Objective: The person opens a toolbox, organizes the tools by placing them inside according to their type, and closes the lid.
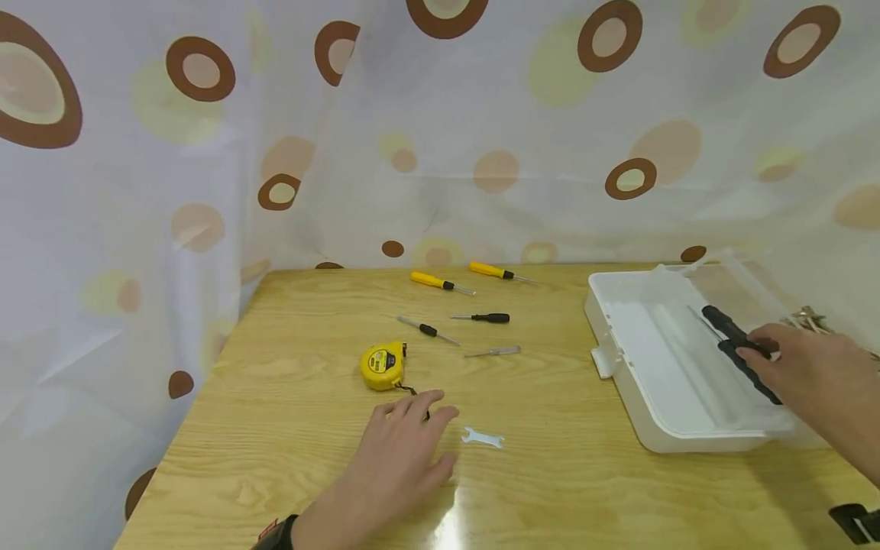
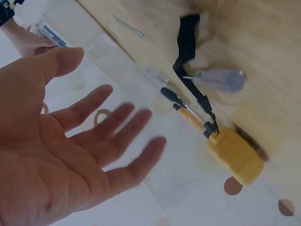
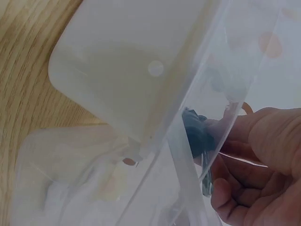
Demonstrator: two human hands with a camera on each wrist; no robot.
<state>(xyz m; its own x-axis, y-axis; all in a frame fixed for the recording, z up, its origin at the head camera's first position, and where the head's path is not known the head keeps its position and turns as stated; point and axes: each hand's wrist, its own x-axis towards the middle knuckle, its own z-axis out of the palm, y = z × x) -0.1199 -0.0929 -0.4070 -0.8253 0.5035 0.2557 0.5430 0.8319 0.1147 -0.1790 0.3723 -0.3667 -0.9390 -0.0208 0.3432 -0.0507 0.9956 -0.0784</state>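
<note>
Pinching a black-handled tool [image 1: 726,325], the right hand [image 1: 814,370] overhangs the white box [image 1: 629,397]. An open-ended wrench [image 1: 483,438] lies beside the empty, loosely spread left hand [image 1: 401,454].

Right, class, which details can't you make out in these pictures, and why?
Black-handled tool: one end hidden by the right hand in the head view; in the right wrist view, blurred behind clear plastic.
Tape measure: small print on its label, too small in the head view.
Metal pieces: partly covered by the right hand, head view.
Black wristband below the left hand: cut off by the bottom edge, head view.
</note>
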